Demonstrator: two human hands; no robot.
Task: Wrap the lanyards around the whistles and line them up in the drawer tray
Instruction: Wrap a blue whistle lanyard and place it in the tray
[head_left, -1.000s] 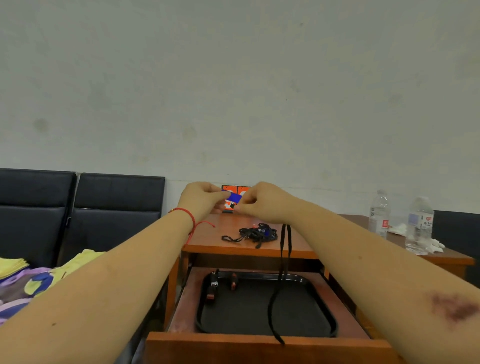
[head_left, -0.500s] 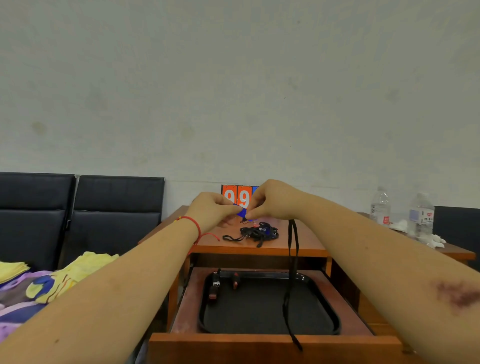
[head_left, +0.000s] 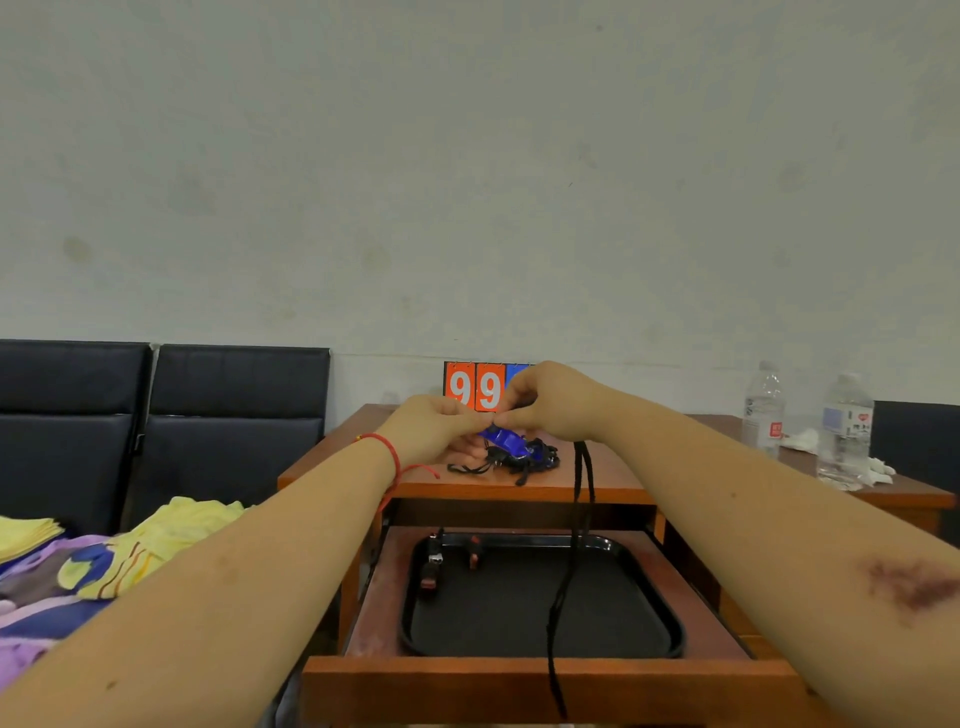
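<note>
Both the left hand (head_left: 434, 423) and right hand (head_left: 553, 400) are pinching a blue whistle (head_left: 503, 437) above the tabletop (head_left: 613, 470), letting its black lanyard (head_left: 574, 545) hang free toward six o'clock for wrapping, over the drawer tray (head_left: 649, 582).

Between your hands, the blue whistle (head_left: 503, 439) shows glossy plastic; its black lanyard (head_left: 575, 540) hangs below your right hand as matt woven cord. Beneath your wrists, the drawer (head_left: 540, 685) and table (head_left: 597, 480) are smooth reddish wood — lightly sheened — and the black tray (head_left: 649, 566) has a shiny rim around a dull, matt floor.
</note>
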